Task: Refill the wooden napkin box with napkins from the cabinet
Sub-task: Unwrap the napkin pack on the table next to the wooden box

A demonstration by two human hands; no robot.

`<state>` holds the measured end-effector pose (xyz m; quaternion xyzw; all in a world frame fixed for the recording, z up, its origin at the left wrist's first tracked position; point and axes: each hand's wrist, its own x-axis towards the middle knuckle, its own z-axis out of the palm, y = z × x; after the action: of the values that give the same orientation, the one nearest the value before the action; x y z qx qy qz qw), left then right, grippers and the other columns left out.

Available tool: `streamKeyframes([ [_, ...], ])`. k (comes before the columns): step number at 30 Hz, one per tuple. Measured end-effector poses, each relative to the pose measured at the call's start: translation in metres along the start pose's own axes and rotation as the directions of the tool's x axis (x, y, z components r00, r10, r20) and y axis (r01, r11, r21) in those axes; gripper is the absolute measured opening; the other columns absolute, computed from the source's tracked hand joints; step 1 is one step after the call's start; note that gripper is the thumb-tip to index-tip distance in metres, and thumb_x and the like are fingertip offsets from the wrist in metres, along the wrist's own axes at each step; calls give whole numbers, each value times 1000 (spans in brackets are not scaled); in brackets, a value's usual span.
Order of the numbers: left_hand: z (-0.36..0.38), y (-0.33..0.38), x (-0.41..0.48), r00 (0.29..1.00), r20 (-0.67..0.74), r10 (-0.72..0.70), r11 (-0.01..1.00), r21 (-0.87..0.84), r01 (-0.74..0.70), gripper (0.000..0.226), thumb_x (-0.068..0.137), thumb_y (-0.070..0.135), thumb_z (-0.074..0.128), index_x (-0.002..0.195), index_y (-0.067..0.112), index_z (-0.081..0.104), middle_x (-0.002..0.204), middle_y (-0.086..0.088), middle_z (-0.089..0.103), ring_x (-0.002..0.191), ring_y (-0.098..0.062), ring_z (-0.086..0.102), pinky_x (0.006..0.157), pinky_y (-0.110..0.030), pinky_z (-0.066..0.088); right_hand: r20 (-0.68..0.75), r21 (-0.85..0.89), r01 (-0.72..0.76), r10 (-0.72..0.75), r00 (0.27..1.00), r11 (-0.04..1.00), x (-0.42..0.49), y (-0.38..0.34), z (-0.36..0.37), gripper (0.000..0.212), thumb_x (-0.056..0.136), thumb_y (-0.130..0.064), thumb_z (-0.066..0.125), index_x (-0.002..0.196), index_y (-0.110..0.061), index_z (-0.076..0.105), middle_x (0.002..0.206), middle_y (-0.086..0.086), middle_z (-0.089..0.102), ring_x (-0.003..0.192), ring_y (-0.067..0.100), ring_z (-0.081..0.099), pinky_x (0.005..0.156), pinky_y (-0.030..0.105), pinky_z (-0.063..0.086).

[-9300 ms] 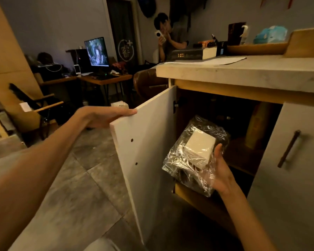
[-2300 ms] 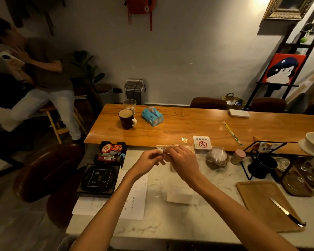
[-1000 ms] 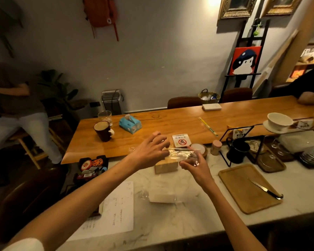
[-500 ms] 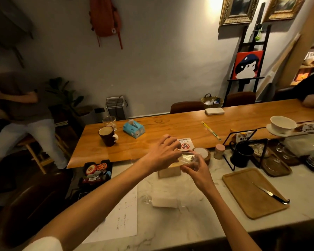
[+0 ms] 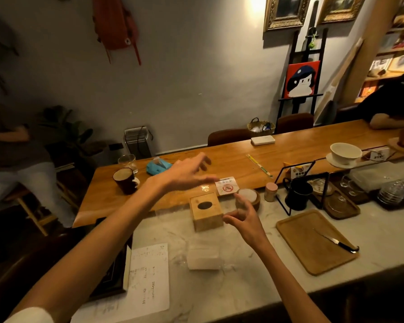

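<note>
The wooden napkin box [image 5: 205,215] stands upright on the marble counter [image 5: 254,283], the dark oval slot in its top uncovered. A white stack of napkins in clear plastic wrap [image 5: 204,257] lies on the counter in front of it. My left hand [image 5: 187,172] hovers above and behind the box, fingers spread, holding nothing. My right hand [image 5: 243,220] is just right of the box at its side, fingers loosely curled and apart, with nothing visibly in it.
A wooden tray [image 5: 308,250] with a knife [image 5: 338,243] lies at the right. A black pitcher [image 5: 297,194], a small pink jar [image 5: 271,191], a round wooden dish [image 5: 248,197] and a sign card [image 5: 226,185] stand behind. A paper sheet [image 5: 149,278] lies left. People sit at both ends.
Half a second ago both hands were joined over the box around clear plastic. They have come apart: the left hand rose back and away, and the box top now shows.
</note>
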<state>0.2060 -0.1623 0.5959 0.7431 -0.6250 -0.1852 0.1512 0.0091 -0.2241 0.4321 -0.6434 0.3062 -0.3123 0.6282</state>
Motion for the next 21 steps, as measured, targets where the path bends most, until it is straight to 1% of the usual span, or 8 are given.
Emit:
streamKeyframes([
  [3, 8, -21, -19, 985, 169, -16, 994, 111, -3, 53, 83, 58, 62, 126, 27, 53, 122, 7, 57, 110, -12, 55, 93, -33, 49, 48, -14, -6, 6, 999, 1000, 2, -1, -1, 82, 81, -4, 75, 146, -27, 32, 86, 10, 76, 86, 11, 73, 72, 14, 53],
  [7, 10, -46, -26, 997, 34, 65, 976, 205, -71, 17, 95, 30, 57, 107, 21, 66, 103, 5, 63, 96, -13, 61, 82, -30, 53, 143, -44, -61, 67, 987, 997, 10, -8, -4, 87, 82, -11, 75, 152, -26, 26, 91, 8, 77, 94, 12, 72, 82, 21, 55],
  [10, 11, -46, -27, 997, 31, 76, 988, 130, -79, 17, 97, 25, 54, 105, 19, 67, 90, 10, 60, 86, -10, 61, 79, -31, 54, 255, -44, -111, 119, 960, 993, 10, -17, -18, 98, 80, -40, 75, 153, -37, 10, 123, 1, 69, 120, 15, 61, 105, 40, 46],
  [13, 13, -44, -25, 994, 55, 93, 990, 103, -98, 17, 99, 26, 50, 104, 20, 65, 81, 16, 55, 79, -6, 57, 75, -26, 51, -34, -173, 158, -166, 986, 972, -1, -37, -19, 79, 86, -41, 67, 151, -32, 24, 141, 2, 49, 127, 15, 50, 99, 33, 48],
  [15, 11, -44, -24, 995, 66, 75, 994, 76, -80, 20, 101, 28, 47, 102, 20, 65, 79, 15, 55, 77, -6, 57, 74, -26, 49, -130, -429, 480, -579, 805, 765, -12, -57, -4, 42, 92, -26, 59, 132, -14, 54, 122, 4, 60, 109, 14, 56, 86, 30, 52],
  [17, 11, -44, -24, 995, 72, 68, 994, 79, -74, 23, 101, 31, 45, 101, 20, 65, 78, 11, 56, 78, -9, 57, 74, -30, 49, 116, -631, 623, -738, 665, 463, -18, -71, 15, 22, 92, -19, 56, 111, -13, 68, 105, 2, 70, 98, 15, 61, 79, 32, 52],
  [19, 10, -45, -25, 995, 71, 72, 992, 96, -79, 25, 101, 31, 44, 101, 18, 66, 78, 9, 56, 77, -10, 57, 74, -30, 49, 370, -748, 620, -627, 685, 236, -16, -72, 29, 22, 93, -22, 57, 110, -21, 70, 105, -3, 73, 100, 17, 62, 77, 35, 52],
  [21, 11, -44, -25, 994, 77, 72, 993, 91, -79, 25, 101, 31, 44, 101, 18, 65, 79, 8, 56, 78, -10, 57, 74, -30, 49, 415, -828, 545, -508, 755, 133, -12, -67, 35, 26, 88, -26, 66, 114, -23, 68, 109, -4, 73, 103, 20, 63, 76, 36, 53],
])
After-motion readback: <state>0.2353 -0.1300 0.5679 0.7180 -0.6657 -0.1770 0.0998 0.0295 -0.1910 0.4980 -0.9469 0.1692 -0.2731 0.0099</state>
